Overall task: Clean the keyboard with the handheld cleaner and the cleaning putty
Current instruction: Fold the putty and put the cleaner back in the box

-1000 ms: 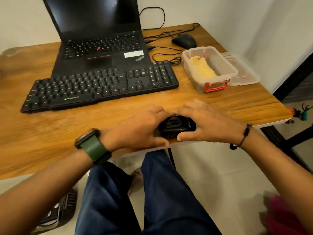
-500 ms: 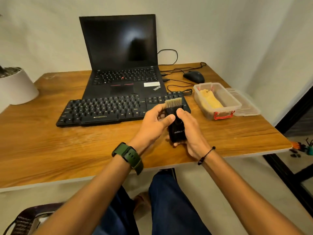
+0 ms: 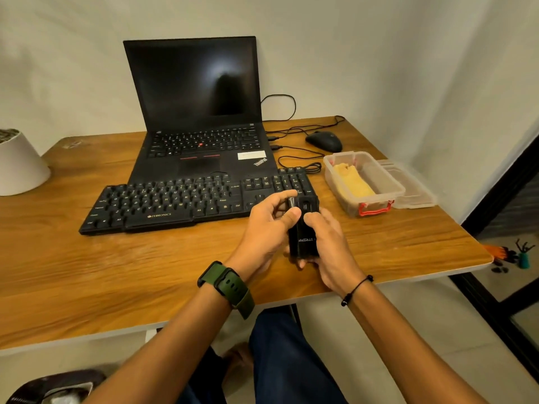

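Head view: centre frame, both hands clasp the handheld cleaner (image 3: 303,228), left hand (image 3: 267,228) pinching its top, right hand (image 3: 329,243) wrapped round its body. Looks light, rigid; best gripped mid-body.

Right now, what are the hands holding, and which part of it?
The black handheld cleaner. The right hand grips its lower body, and the left hand pinches its top end with thumb and fingers.

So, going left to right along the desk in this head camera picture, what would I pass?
White pot → black keyboard → handheld cleaner, held in both hands → clear box with yellow putty → its lid lying beside it.
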